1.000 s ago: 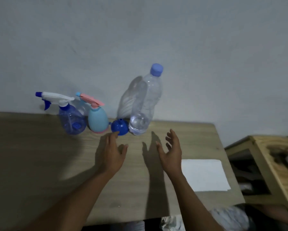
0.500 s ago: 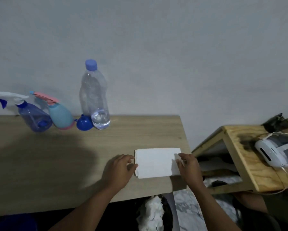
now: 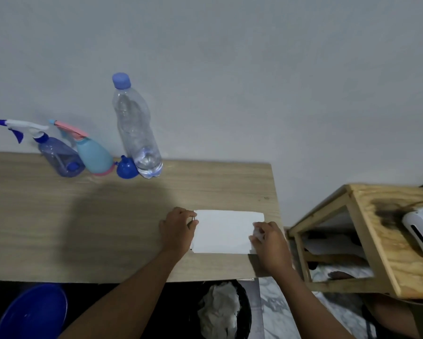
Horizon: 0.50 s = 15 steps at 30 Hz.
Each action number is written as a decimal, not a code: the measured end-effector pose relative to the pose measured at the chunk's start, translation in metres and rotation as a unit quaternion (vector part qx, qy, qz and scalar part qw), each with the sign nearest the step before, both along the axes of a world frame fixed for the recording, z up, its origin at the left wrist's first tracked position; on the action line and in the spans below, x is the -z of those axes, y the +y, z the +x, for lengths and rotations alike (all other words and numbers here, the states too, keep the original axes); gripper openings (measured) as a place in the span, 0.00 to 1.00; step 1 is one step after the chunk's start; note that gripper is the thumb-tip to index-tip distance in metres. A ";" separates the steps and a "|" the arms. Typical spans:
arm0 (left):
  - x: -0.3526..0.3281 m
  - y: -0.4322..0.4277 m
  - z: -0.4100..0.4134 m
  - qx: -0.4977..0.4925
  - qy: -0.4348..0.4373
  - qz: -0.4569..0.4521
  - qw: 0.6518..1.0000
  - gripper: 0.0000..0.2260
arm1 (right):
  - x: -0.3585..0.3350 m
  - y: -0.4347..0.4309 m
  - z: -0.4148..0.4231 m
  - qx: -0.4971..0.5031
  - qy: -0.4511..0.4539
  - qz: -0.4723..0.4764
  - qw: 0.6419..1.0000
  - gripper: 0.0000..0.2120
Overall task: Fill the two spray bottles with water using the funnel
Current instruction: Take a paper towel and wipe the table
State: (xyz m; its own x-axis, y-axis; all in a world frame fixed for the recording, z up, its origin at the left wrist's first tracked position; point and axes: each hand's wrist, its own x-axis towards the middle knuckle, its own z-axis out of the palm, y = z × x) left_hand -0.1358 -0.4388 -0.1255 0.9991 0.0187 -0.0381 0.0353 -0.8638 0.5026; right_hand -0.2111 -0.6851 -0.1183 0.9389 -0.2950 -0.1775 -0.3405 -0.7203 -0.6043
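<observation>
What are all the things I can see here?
table: one, light wood, by the wall.
water bottle: one, clear, blue cap, table's back.
funnel: one, blue, beside water bottle's base.
light-blue spray bottle: one, pink trigger, left of funnel.
blue spray bottle: one, translucent, white trigger, farthest left.
white sheet: one, table's near right.
side stand: one, pale wood, right of table.
basin: one, blue, below table, left.
bin: one, black, below table.
left hand, right hand: each holds a sheet end.

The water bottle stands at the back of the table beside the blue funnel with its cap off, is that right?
Not quite. The head view shows the water bottle with its blue cap on. It does stand at the back of the table beside the blue funnel.
</observation>
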 end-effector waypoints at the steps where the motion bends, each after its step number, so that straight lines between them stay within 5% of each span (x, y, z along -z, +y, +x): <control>1: 0.000 -0.001 -0.001 -0.001 -0.006 0.002 1.000 0.05 | 0.001 -0.001 -0.001 0.000 0.000 0.002 1.000 0.16; 15: -0.007 0.001 -0.007 0.001 -0.057 0.010 0.998 0.10 | -0.003 0.001 -0.002 0.009 0.001 -0.005 1.000 0.16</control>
State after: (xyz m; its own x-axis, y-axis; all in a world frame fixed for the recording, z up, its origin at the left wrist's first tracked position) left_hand -0.1432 -0.4377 -0.1183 0.9969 0.0172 0.0763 -0.0221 -0.8737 0.4860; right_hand -0.2134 -0.6842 -0.1156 0.9330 -0.3135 -0.1766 -0.3548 -0.7204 -0.5959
